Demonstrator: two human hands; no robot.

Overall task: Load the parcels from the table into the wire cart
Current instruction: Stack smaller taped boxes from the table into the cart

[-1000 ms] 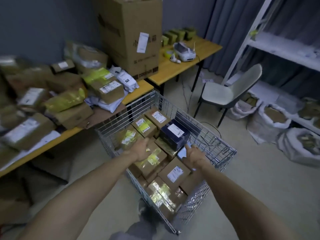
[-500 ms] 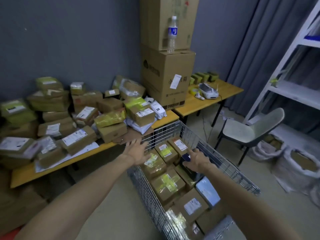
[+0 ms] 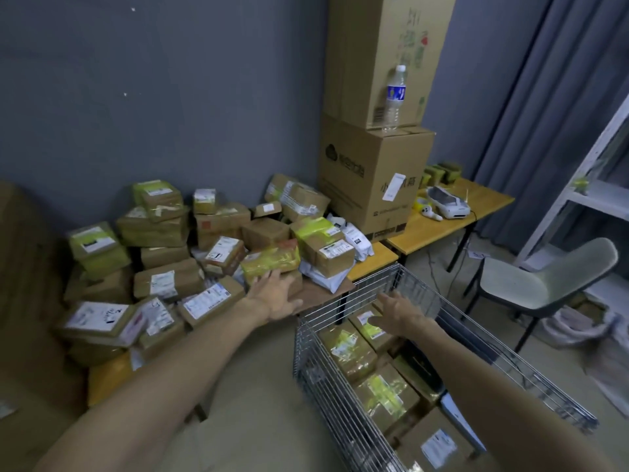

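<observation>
A pile of brown cardboard parcels, several wrapped in yellow-green tape, covers the wooden table [image 3: 372, 258] on the left. My left hand [image 3: 275, 294] is open, its fingers resting on a brown parcel [image 3: 295, 282] under a yellow-taped parcel [image 3: 270, 262] at the table's near edge. The wire cart [image 3: 343, 396] stands at lower right, holding several taped parcels. My right hand [image 3: 396, 311] hovers open above the cart's far end, holding nothing.
Two big cardboard boxes [image 3: 371, 178] are stacked at the table's right end, with a water bottle [image 3: 394, 98] on the lower one. A second table [image 3: 452, 216] carries a white device. A grey chair [image 3: 541, 284], white shelving and sacks stand to the right.
Both hands have risen out of the cart. My left hand moved left and forward onto the parcels at the table edge; my right hand lifted above the cart. The view tilted upward.
</observation>
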